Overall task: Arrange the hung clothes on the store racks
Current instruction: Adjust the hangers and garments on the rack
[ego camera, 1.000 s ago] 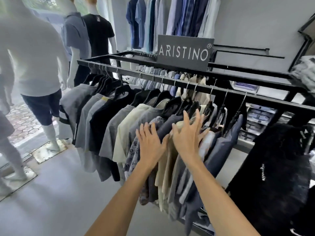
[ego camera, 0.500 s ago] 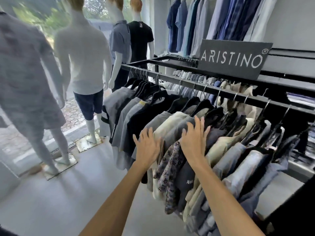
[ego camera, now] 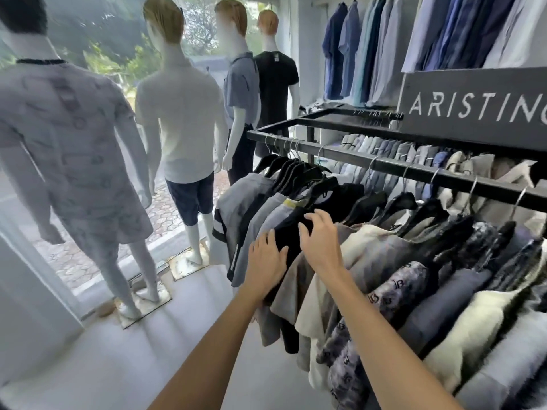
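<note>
- Fingers (ego camera: 321,220) of the right hand (ego camera: 321,247) are curling loosely over the shoulder of a black shirt (ego camera: 288,235), tips touching the cloth; whether they are actually gripping it is hard to tell.
- Left hand (ego camera: 266,261) is lying flat with straight, spread fingers, pressing against the side of the same black shirt and holding nothing.
- Shirts (ego camera: 384,276) are hanging in a tight row on black hangers (ego camera: 296,173) from the near rail (ego camera: 414,170), running from left-centre off to the right.
- At the left end the garments are showing grey and black; further right they are turning cream, patterned grey, navy and white.
- Right end of the row is running out of the picture, and the lower hems are blurring together.
- A second row of pale folded or hung shirts (ego camera: 399,149) is sitting behind the rail, mostly hidden by it.
- A dark sign (ego camera: 473,110) reading "ARISTIN" is standing on the rack top at far right, its last letters cut off.
- Blue and white shirts on the wall (ego camera: 384,48) are hanging above the rack, far right.
- Four mannequins (ego camera: 183,113) are standing at the left by the window (ego camera: 103,39), well apart from the rack, their backs to the camera.
- Both forearms are reaching in from the bottom edge, covering part of the near shirts.
</note>
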Demonstrator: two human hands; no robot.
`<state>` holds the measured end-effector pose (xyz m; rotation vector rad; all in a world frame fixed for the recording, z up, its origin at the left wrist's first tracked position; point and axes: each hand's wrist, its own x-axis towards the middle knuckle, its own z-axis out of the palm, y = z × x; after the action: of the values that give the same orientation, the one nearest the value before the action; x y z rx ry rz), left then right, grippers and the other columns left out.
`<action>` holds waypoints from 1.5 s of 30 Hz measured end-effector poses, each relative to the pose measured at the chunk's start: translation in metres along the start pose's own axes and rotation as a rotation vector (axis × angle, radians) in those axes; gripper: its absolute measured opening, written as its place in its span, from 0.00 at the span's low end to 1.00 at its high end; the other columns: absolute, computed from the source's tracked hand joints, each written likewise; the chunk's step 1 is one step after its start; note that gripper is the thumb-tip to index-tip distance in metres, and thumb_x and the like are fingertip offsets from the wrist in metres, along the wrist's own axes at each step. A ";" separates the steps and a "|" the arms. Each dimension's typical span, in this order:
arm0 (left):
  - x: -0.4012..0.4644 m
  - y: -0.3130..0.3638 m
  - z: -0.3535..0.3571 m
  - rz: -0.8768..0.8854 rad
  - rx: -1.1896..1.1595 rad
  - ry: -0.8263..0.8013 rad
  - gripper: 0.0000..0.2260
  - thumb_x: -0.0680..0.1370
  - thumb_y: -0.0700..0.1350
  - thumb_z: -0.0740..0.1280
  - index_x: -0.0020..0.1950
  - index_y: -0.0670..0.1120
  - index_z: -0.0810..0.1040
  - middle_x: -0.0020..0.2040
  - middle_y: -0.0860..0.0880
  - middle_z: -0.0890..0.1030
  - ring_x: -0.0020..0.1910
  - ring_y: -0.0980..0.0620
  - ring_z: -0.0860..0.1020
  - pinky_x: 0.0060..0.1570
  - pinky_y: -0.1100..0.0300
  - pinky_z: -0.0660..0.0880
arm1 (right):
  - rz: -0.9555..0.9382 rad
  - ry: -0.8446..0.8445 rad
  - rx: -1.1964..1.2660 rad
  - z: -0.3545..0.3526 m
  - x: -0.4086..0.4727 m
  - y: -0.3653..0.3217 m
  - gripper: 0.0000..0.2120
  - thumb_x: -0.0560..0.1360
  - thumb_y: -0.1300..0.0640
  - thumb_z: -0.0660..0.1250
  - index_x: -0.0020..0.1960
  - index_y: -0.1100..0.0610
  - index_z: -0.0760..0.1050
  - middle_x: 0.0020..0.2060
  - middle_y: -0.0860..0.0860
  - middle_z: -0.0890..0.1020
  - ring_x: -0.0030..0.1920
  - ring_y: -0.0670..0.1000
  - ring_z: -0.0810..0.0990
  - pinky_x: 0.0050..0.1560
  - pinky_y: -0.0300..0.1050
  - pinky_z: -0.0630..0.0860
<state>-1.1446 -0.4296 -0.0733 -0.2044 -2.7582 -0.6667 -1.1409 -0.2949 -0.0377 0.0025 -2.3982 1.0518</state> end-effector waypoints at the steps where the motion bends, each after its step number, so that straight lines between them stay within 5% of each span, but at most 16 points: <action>1: 0.007 -0.003 -0.003 -0.014 -0.023 0.021 0.20 0.81 0.51 0.61 0.69 0.43 0.67 0.66 0.44 0.72 0.63 0.44 0.73 0.64 0.49 0.71 | 0.045 -0.010 0.029 0.006 0.005 -0.007 0.18 0.81 0.55 0.64 0.68 0.61 0.73 0.68 0.55 0.72 0.69 0.53 0.71 0.66 0.39 0.64; 4: 0.020 -0.008 -0.011 -0.023 -0.086 0.034 0.22 0.79 0.47 0.65 0.70 0.43 0.65 0.67 0.44 0.71 0.64 0.46 0.72 0.62 0.53 0.71 | 0.193 -0.056 0.116 0.021 0.015 -0.021 0.25 0.81 0.53 0.65 0.74 0.62 0.66 0.70 0.56 0.70 0.69 0.53 0.70 0.60 0.34 0.62; 9: 0.048 -0.016 -0.006 -0.019 -0.202 -0.042 0.24 0.79 0.46 0.66 0.71 0.39 0.66 0.68 0.43 0.72 0.69 0.44 0.68 0.66 0.53 0.67 | 0.395 -0.086 0.162 0.044 0.037 -0.022 0.35 0.80 0.52 0.67 0.79 0.63 0.55 0.74 0.60 0.63 0.73 0.59 0.66 0.69 0.46 0.64; 12: 0.066 -0.020 0.000 0.025 -0.193 0.010 0.14 0.77 0.46 0.62 0.62 0.46 0.75 0.54 0.46 0.80 0.58 0.45 0.76 0.60 0.53 0.70 | 0.469 -0.067 0.159 0.054 0.055 -0.019 0.39 0.78 0.50 0.69 0.79 0.64 0.52 0.74 0.61 0.62 0.73 0.61 0.66 0.71 0.49 0.64; 16: 0.087 -0.020 -0.003 0.012 -0.311 0.003 0.18 0.79 0.50 0.52 0.59 0.50 0.79 0.49 0.48 0.83 0.51 0.47 0.78 0.58 0.49 0.71 | 0.596 -0.066 0.118 0.063 0.076 -0.012 0.45 0.76 0.46 0.71 0.80 0.62 0.49 0.74 0.64 0.60 0.71 0.65 0.67 0.68 0.53 0.67; 20: 0.120 -0.015 -0.004 -0.010 -0.663 -0.089 0.12 0.80 0.44 0.55 0.46 0.49 0.78 0.41 0.49 0.81 0.42 0.48 0.79 0.44 0.56 0.72 | 0.740 0.005 0.180 0.077 0.080 -0.006 0.42 0.74 0.48 0.71 0.79 0.58 0.52 0.69 0.63 0.68 0.66 0.63 0.73 0.64 0.52 0.73; 25: 0.163 -0.011 0.006 0.078 -0.880 -0.375 0.10 0.80 0.44 0.56 0.51 0.51 0.77 0.44 0.50 0.82 0.44 0.47 0.81 0.51 0.46 0.79 | 0.822 0.204 0.070 0.084 0.095 -0.014 0.26 0.75 0.62 0.66 0.72 0.60 0.65 0.62 0.61 0.77 0.60 0.62 0.78 0.58 0.52 0.78; 31: 0.208 -0.005 0.016 0.387 -0.741 -0.464 0.15 0.83 0.44 0.58 0.68 0.46 0.73 0.60 0.48 0.79 0.59 0.50 0.77 0.60 0.56 0.72 | 0.860 0.244 -0.043 0.052 0.092 -0.039 0.27 0.76 0.63 0.59 0.75 0.54 0.66 0.69 0.59 0.72 0.60 0.60 0.77 0.54 0.50 0.76; 36: 0.223 0.022 0.012 0.654 -0.595 -0.392 0.27 0.80 0.58 0.62 0.75 0.47 0.64 0.73 0.47 0.68 0.72 0.47 0.66 0.69 0.47 0.67 | 0.903 0.158 -0.040 -0.006 0.062 -0.065 0.29 0.74 0.73 0.62 0.74 0.59 0.69 0.75 0.55 0.67 0.73 0.59 0.66 0.54 0.48 0.73; 40: 0.199 0.049 0.005 0.950 -0.507 -0.204 0.26 0.81 0.61 0.57 0.68 0.43 0.73 0.64 0.45 0.76 0.66 0.45 0.72 0.70 0.47 0.64 | 0.990 0.144 -0.072 -0.055 0.012 -0.090 0.31 0.74 0.73 0.64 0.75 0.58 0.69 0.77 0.51 0.63 0.78 0.56 0.57 0.60 0.43 0.66; 42: 0.174 0.065 0.002 1.053 -0.509 -0.160 0.25 0.81 0.61 0.55 0.63 0.43 0.76 0.54 0.45 0.82 0.58 0.43 0.77 0.66 0.48 0.68 | 1.039 0.186 -0.115 -0.080 -0.014 -0.097 0.30 0.73 0.73 0.64 0.74 0.59 0.70 0.77 0.50 0.64 0.78 0.54 0.58 0.60 0.40 0.64; 45: 0.129 0.092 -0.011 1.126 -0.452 -0.147 0.23 0.81 0.61 0.54 0.58 0.44 0.76 0.40 0.43 0.82 0.42 0.40 0.81 0.36 0.53 0.72 | 1.097 0.305 -0.246 -0.110 -0.046 -0.100 0.26 0.72 0.75 0.62 0.70 0.64 0.74 0.73 0.57 0.71 0.74 0.57 0.65 0.59 0.46 0.70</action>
<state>-1.2447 -0.3445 0.0154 -1.7469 -2.0227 -0.8855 -1.0308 -0.2989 0.0721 -1.5676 -2.1558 1.0253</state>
